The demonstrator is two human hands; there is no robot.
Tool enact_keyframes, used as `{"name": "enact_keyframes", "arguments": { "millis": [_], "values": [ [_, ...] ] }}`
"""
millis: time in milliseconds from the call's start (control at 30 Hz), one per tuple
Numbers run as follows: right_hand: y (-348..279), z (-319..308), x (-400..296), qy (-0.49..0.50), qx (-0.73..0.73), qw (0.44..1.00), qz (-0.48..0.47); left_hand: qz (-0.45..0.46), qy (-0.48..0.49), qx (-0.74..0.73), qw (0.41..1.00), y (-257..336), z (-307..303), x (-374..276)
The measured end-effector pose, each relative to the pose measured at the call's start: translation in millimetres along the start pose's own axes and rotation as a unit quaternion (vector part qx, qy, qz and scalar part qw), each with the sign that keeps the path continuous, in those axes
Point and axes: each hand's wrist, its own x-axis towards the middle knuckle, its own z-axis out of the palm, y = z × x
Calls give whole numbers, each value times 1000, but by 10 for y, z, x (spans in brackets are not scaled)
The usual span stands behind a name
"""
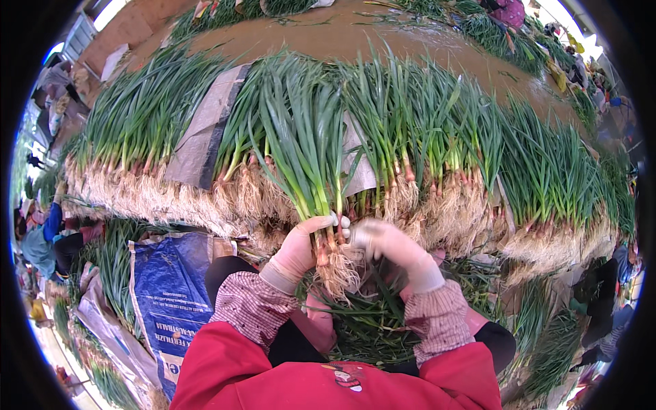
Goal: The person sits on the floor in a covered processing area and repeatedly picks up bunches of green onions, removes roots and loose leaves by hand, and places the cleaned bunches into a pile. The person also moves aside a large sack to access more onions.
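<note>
My left hand (302, 243), in a pale glove, grips a small bunch of young garlic plants (319, 189) just above the bulbs. Their pale roots (333, 271) hang below the fingers, and the long green leaves point away from me. Close by on the right is my right hand (384, 243), also gloved and blurred by motion. Its fingers curl toward the stems; whether they hold anything is hidden by the blur. Beyond both hands lies a long row of the same plants (425, 123), roots toward me.
Woven plastic sacking (210, 128) lies across the row. A blue printed sack (164, 287) is at my left, with loose green leaves (376, 328) between my legs. Other people, one in a blue sleeve (53, 223), sit at the far left. Wet brown floor (318, 33) stretches behind the row.
</note>
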Motion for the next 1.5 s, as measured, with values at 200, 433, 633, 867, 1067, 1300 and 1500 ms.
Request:
{"name": "enact_keyframes", "arguments": {
  "millis": [200,433,633,867,1067,1300,1500],
  "values": [
    [-107,292,556,197,404,892,-40,40,36,74,996,-125,59,28],
    [463,172,603,337,556,749,-128,18,62,118,991,-182,66,25],
    [358,73,123,45,478,869,-120,-36,-101,-10,994,-74,195,-320],
    [169,400,519,-85,546,820,-150,-25,-172,-26,984,-43,78,-219],
    [661,359,150,115,540,821,-141,114,-117,97,982,294,64,-414],
    [312,54,-1,193,-318,928,20,80,-111,40,990,279,122,-317],
    [374,-328,661,285,-374,882,40,48,-21,75,996,130,-38,-57]
  ]
}}
